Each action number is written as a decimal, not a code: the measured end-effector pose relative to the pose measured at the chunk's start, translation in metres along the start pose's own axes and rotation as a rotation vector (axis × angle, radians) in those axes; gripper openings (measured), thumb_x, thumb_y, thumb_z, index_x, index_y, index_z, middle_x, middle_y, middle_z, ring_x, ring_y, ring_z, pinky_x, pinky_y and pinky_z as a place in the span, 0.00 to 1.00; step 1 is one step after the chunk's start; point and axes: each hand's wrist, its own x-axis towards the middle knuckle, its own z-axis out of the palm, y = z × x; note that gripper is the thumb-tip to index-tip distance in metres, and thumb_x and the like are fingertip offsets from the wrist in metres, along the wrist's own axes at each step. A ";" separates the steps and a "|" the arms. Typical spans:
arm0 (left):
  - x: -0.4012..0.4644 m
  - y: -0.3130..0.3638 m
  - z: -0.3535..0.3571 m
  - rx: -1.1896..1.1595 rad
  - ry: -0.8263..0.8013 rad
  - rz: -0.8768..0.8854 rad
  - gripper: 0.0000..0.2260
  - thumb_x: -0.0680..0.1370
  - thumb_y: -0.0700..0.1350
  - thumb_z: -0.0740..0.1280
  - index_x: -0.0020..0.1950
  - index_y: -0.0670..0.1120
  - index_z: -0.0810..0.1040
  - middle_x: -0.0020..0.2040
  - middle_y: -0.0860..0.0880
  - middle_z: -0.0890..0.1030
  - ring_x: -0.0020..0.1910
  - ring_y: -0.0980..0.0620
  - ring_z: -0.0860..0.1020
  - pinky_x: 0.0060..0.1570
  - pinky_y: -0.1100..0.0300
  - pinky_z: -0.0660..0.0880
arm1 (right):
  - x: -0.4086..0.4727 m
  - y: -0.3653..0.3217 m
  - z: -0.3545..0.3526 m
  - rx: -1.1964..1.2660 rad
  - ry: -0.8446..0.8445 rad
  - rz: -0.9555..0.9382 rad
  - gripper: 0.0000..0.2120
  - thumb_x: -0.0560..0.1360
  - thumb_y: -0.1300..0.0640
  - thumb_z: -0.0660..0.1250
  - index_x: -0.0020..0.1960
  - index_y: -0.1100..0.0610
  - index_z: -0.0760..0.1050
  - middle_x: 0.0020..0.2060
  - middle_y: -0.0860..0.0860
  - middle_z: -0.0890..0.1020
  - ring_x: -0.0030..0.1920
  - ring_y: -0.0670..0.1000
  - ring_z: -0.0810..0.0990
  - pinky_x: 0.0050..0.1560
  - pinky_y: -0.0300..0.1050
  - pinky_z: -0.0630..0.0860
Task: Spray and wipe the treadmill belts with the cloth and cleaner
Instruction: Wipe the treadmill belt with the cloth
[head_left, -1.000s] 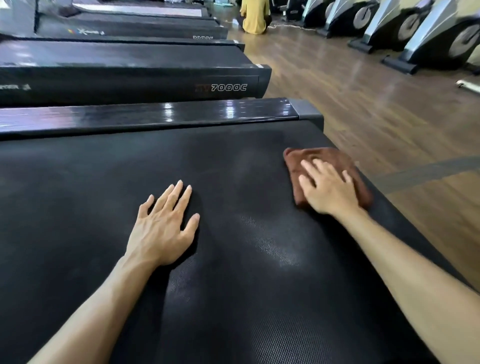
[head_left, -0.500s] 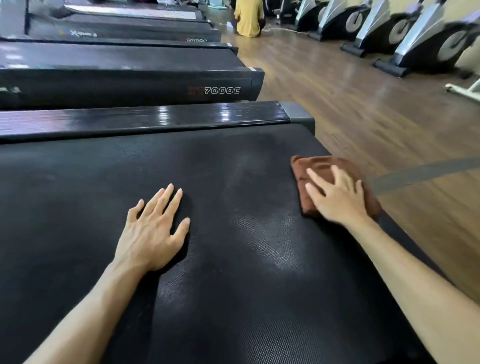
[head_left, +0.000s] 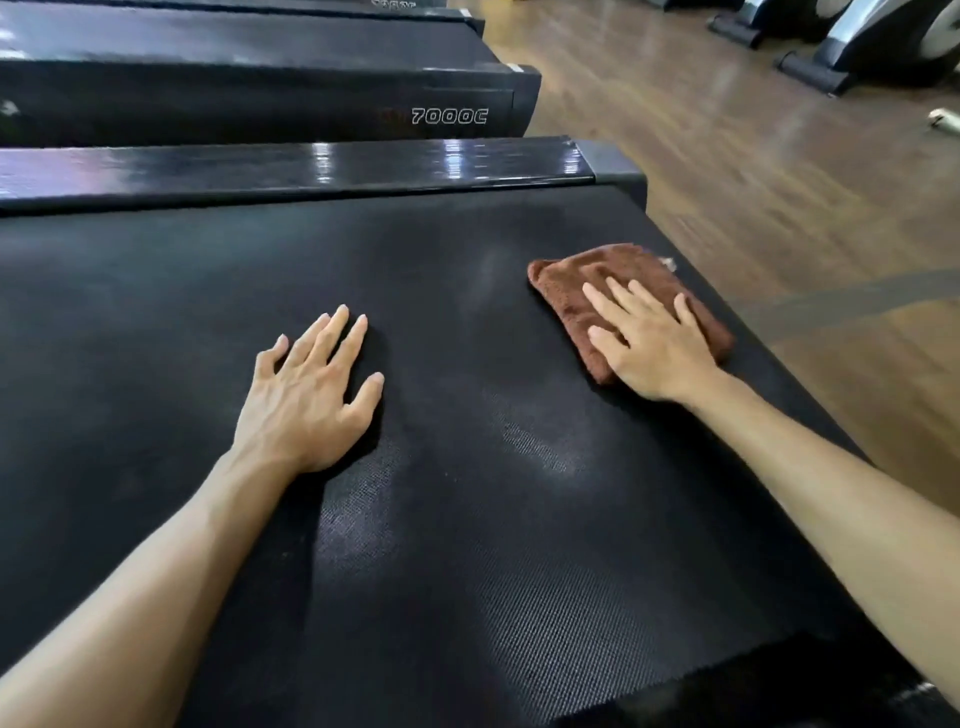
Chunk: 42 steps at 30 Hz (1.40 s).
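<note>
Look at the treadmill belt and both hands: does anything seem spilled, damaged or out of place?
Nothing stands out as wrong. The belt carries pale, hazy smears near its middle, which may be cleaner or reflected light. The brown cloth lies folded under the flat right hand; the left hand rests flat on the belt.

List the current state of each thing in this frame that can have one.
Folded brown terry cloth: lying flat on the belt, pressed under the right hand.
Black textured treadmill belt: pale streaks near the middle.
Left hand: flat on the belt, fingers straight.
Right hand: flat on the cloth, fingers spread.
</note>
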 end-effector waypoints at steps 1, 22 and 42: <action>0.000 0.000 0.002 0.005 -0.002 0.005 0.38 0.75 0.66 0.38 0.84 0.54 0.49 0.84 0.55 0.46 0.82 0.57 0.44 0.80 0.48 0.46 | 0.017 0.008 -0.002 -0.014 0.003 0.080 0.28 0.85 0.39 0.48 0.83 0.38 0.49 0.84 0.44 0.50 0.83 0.48 0.46 0.80 0.64 0.38; 0.003 0.000 0.005 0.008 0.001 0.002 0.37 0.76 0.67 0.39 0.84 0.55 0.49 0.84 0.56 0.46 0.82 0.59 0.43 0.80 0.49 0.45 | 0.134 -0.005 -0.021 -0.008 -0.053 0.297 0.29 0.84 0.40 0.44 0.84 0.42 0.49 0.84 0.50 0.48 0.84 0.53 0.45 0.78 0.70 0.37; 0.001 -0.002 0.004 -0.049 0.036 -0.009 0.37 0.76 0.66 0.43 0.84 0.54 0.51 0.84 0.57 0.48 0.82 0.60 0.45 0.80 0.50 0.45 | 0.087 -0.107 0.004 0.016 -0.039 0.101 0.30 0.82 0.32 0.44 0.83 0.35 0.48 0.84 0.49 0.46 0.83 0.58 0.41 0.78 0.69 0.36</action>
